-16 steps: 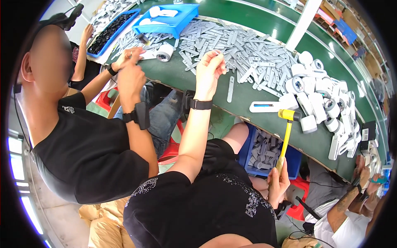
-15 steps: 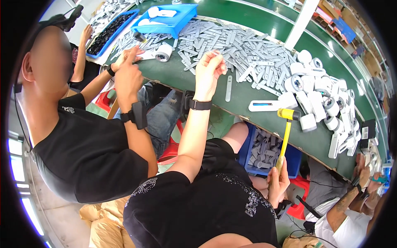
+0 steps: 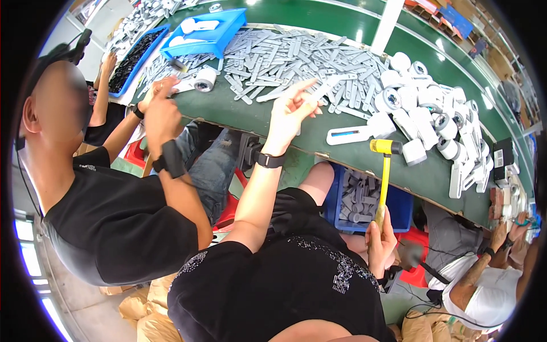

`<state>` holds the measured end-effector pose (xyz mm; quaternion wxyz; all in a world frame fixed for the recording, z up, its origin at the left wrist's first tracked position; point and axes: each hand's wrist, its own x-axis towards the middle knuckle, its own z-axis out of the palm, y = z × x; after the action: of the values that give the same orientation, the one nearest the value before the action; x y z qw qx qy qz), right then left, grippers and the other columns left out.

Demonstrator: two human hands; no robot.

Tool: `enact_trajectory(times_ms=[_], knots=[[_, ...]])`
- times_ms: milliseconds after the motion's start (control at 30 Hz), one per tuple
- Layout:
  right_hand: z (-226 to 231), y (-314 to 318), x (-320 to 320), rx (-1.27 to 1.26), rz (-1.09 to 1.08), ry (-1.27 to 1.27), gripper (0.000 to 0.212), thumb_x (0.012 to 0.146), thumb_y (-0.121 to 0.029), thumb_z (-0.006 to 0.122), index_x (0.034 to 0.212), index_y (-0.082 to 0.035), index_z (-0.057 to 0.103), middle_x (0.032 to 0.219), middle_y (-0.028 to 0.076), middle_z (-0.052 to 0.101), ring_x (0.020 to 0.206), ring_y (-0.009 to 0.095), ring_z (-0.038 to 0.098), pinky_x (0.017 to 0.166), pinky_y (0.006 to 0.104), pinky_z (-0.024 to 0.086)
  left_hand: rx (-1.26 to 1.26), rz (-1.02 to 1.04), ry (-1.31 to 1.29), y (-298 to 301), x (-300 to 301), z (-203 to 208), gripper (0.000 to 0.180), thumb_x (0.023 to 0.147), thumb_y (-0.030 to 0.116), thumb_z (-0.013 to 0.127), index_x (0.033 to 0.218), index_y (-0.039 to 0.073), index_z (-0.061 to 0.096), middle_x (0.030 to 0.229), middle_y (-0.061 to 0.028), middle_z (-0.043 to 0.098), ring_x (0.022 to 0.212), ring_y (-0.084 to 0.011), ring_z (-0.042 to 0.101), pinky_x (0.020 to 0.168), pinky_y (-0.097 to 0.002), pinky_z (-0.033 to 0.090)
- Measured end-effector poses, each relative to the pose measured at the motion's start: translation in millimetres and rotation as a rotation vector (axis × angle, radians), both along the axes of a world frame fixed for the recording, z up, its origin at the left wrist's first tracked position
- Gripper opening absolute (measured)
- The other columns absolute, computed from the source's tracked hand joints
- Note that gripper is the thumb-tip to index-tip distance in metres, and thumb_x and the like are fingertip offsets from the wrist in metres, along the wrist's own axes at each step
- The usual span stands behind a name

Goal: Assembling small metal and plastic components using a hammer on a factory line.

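Observation:
My left hand (image 3: 293, 114) is held out over the table, thumb and fingers apart, at the near edge of a heap of flat grey plastic strips (image 3: 273, 57). One pale strip (image 3: 327, 87) lies just beyond its fingertips; I cannot tell whether they touch it. My right hand (image 3: 382, 242) grips the lower handle of a small mallet (image 3: 385, 171), upright, with a yellow and black head. Behind the mallet lies a white plastic housing (image 3: 346, 135) with a long handle, a round end and something blue in its slot.
White round-headed parts (image 3: 424, 114) are piled at the right. A blue tray (image 3: 231, 34) with white parts stands at the back left. Below the table edge sits a blue crate (image 3: 403, 208) of grey pieces. A co-worker (image 3: 119, 211) works close on my left; another person (image 3: 484, 290) is at the right.
My left hand has opened from curled fingers and reaches forward toward the strips. The mallet stays in my right hand. The whole view has shifted slightly.

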<state>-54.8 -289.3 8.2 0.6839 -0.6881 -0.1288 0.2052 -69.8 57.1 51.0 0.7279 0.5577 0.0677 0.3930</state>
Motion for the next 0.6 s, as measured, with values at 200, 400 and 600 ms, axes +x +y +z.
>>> enact_trajectory(times_ms=[200, 400, 600], knots=[[-1, -2, -1, -0.032, -0.004, -0.027, 0.051, 0.09, 0.002, 0.055, 0.14, -0.004, 0.043, 0.077, -0.003, 0.052, 0.058, 0.002, 0.042, 0.05, 0.0167, 0.035, 0.318, 0.228, 0.321, -27, 18, -16, 0.017, 0.09, 0.004, 0.059, 0.104, -0.002, 0.065, 0.083, -0.0058, 0.066, 0.071, -0.0097, 0.061, 0.067, -0.0231, 0.049], [-3, -3, -3, -0.004, 0.012, 0.004, 0.05, 0.092, 0.0, 0.052, 0.141, -0.002, 0.041, 0.071, -0.001, 0.051, 0.053, 0.004, 0.042, 0.047, 0.018, 0.034, 0.686, 0.579, 0.385, -15, 22, -28, 0.038, 0.082, 0.008, 0.065, 0.119, 0.003, 0.058, 0.111, -0.0227, 0.06, 0.102, -0.0363, 0.057, 0.088, -0.0408, 0.046], [-5, 2, 0, -0.058, -0.03, 0.006, 0.05, 0.092, -0.002, 0.053, 0.141, -0.002, 0.04, 0.07, -0.001, 0.052, 0.053, 0.004, 0.043, 0.048, 0.0177, 0.034, 0.776, 0.618, 0.527, -8, 15, -32, 0.039, 0.081, 0.013, 0.067, 0.118, 0.007, 0.06, 0.124, -0.0184, 0.052, 0.115, -0.0347, 0.048, 0.097, -0.045, 0.038]])
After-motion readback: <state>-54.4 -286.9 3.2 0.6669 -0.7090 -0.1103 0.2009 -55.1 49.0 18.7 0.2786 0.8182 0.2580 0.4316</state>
